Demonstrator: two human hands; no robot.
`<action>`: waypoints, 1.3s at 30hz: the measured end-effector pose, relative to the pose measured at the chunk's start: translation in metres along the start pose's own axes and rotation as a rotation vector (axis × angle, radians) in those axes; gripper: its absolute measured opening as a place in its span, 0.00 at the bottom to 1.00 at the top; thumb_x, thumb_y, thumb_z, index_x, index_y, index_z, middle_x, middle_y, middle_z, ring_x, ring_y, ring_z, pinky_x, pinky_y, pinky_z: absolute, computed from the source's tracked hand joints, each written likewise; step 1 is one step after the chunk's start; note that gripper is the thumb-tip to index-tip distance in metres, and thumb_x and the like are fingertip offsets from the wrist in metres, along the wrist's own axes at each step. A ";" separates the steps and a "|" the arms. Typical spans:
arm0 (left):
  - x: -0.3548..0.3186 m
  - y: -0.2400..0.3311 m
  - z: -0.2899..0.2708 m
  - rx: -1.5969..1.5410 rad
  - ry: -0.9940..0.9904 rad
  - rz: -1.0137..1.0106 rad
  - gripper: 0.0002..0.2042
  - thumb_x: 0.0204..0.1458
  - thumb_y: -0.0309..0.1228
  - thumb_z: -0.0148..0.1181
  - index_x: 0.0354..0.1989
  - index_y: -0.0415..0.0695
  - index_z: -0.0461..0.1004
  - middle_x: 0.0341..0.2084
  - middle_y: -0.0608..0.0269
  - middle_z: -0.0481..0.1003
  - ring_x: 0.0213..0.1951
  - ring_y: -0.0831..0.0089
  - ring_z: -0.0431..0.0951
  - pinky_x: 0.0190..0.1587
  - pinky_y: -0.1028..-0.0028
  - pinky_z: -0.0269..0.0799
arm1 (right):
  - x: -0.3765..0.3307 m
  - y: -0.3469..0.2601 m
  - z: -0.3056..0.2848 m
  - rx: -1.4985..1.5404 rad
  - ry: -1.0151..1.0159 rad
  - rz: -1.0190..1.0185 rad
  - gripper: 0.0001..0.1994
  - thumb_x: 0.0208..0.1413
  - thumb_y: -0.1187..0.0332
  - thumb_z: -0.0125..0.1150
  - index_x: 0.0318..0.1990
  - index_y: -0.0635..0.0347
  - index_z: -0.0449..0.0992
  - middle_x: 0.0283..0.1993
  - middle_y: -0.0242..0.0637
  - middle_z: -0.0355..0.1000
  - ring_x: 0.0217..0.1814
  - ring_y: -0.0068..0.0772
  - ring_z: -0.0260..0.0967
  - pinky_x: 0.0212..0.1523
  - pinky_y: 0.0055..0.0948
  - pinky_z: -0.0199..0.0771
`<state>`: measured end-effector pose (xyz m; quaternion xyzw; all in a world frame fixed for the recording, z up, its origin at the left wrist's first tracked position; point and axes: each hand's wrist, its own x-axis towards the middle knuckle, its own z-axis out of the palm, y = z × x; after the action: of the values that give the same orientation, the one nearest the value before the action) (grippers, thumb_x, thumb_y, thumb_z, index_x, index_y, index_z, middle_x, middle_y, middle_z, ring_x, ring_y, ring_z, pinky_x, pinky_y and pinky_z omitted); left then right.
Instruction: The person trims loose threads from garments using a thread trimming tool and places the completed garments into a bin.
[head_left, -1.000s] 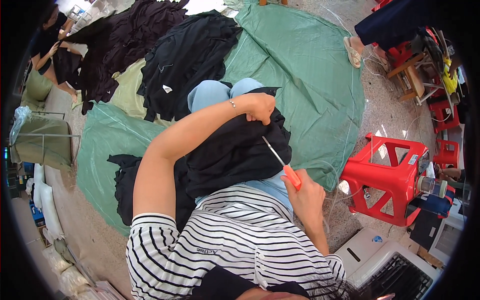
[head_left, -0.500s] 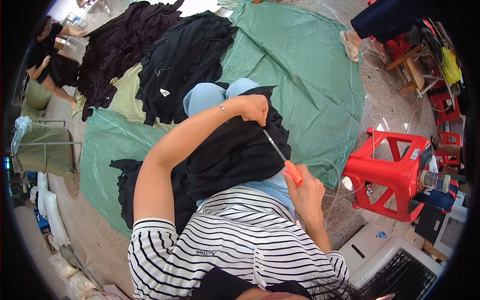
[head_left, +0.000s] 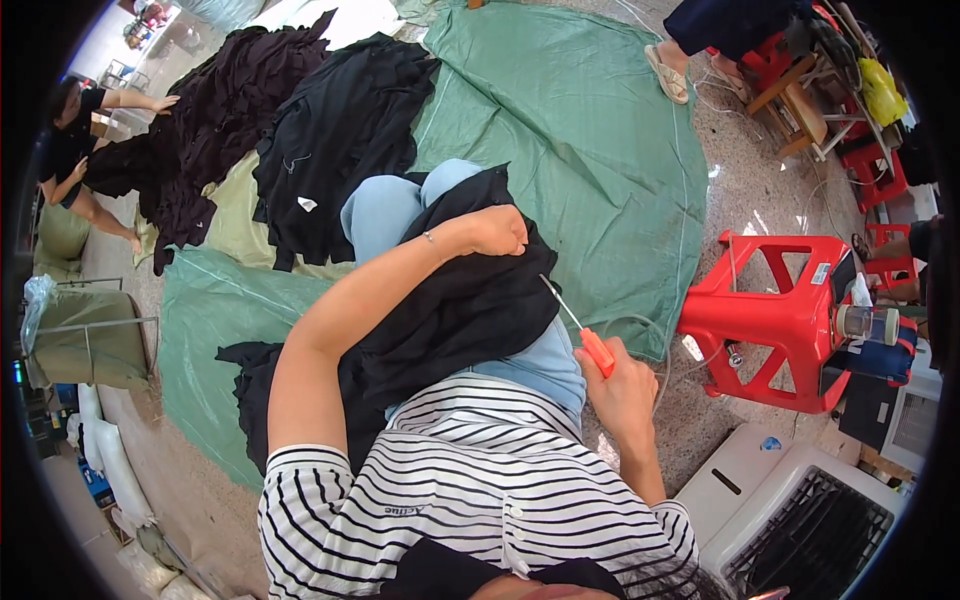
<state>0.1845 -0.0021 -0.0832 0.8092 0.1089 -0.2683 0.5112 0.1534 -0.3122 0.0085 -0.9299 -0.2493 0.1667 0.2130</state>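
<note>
Black cloth (head_left: 450,305) supported on lap (head_left: 545,365)
Seemingly pinched steady by curled left hand (head_left: 497,232); orange-handled tool (head_left: 598,353) is gripped in closed right hand (head_left: 622,388), aimed clothward.

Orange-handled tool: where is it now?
In the head view, the tool is right of centre, in the right hand, angled toward the left hand and black cloth.

There is one orange-handled tool (head_left: 598,353), one large red stool (head_left: 768,318) and one yellow bag (head_left: 882,93).
</note>
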 end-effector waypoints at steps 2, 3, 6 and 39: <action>0.000 -0.002 0.001 -0.012 0.021 -0.007 0.06 0.50 0.25 0.62 0.33 0.36 0.81 0.22 0.64 0.78 0.27 0.77 0.74 0.34 0.72 0.70 | 0.002 0.000 0.001 -0.009 -0.015 -0.006 0.18 0.57 0.51 0.64 0.33 0.57 0.71 0.23 0.50 0.74 0.26 0.60 0.73 0.25 0.52 0.69; 0.000 0.001 0.002 0.055 0.055 -0.001 0.06 0.51 0.25 0.61 0.33 0.36 0.81 0.24 0.63 0.79 0.28 0.76 0.75 0.34 0.72 0.71 | 0.002 0.001 0.002 0.015 0.016 -0.005 0.18 0.57 0.51 0.64 0.34 0.57 0.71 0.23 0.50 0.74 0.26 0.61 0.73 0.25 0.52 0.68; -0.007 0.016 -0.009 0.156 0.190 0.205 0.06 0.53 0.27 0.60 0.33 0.36 0.79 0.26 0.61 0.80 0.32 0.72 0.79 0.37 0.69 0.74 | 0.009 0.011 0.004 0.055 0.160 0.090 0.17 0.58 0.51 0.63 0.37 0.55 0.73 0.24 0.52 0.74 0.27 0.62 0.73 0.26 0.53 0.68; -0.301 -0.075 0.036 -0.572 1.404 0.239 0.12 0.37 0.27 0.69 0.33 0.38 0.79 0.28 0.60 0.78 0.39 0.71 0.78 0.44 0.71 0.72 | 0.088 0.094 0.030 0.087 0.190 0.174 0.27 0.64 0.49 0.56 0.62 0.59 0.71 0.35 0.49 0.77 0.28 0.40 0.72 0.29 0.37 0.73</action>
<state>-0.1114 0.0301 0.0113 0.6324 0.3851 0.4042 0.5370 0.2496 -0.3291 -0.0802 -0.9495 -0.1388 0.1063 0.2605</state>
